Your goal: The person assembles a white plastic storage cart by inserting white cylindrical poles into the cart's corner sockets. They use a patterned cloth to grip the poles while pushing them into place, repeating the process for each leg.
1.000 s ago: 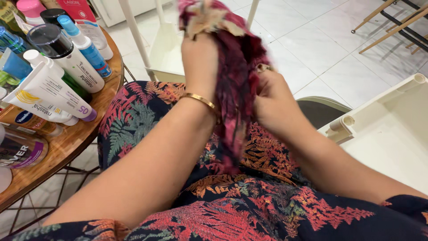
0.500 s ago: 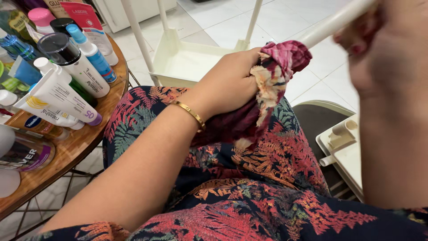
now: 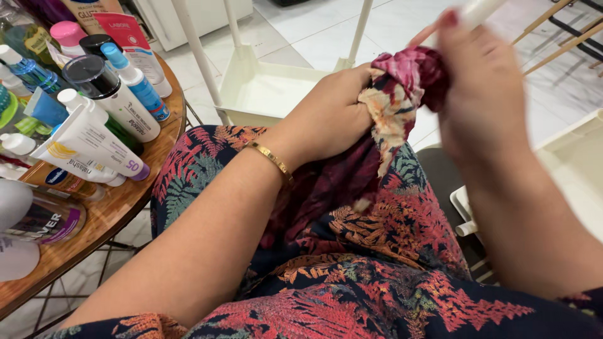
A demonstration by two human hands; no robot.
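Cloth (image 3: 402, 94), maroon and cream, is bunched in the clenched left hand (image 3: 330, 113), touching the blurred right hand (image 3: 480, 94) gripping a white tube (image 3: 480, 9).

L hand (image 3: 330, 116) grips cloth (image 3: 402, 94), R hand (image 3: 480, 88) rod (image 3: 480, 11).

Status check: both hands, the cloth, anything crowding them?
Left hand bunched on red patterned cloth. Right hand grips white tube against the cloth. White shelf tray just beyond; bottle-crowded round table at left.

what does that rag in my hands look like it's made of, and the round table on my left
The rag: soft woven cloth, matte, maroon and cream; it bunches and folds in the left hand. The round table: seemingly wood, glossy; brown grain shows.
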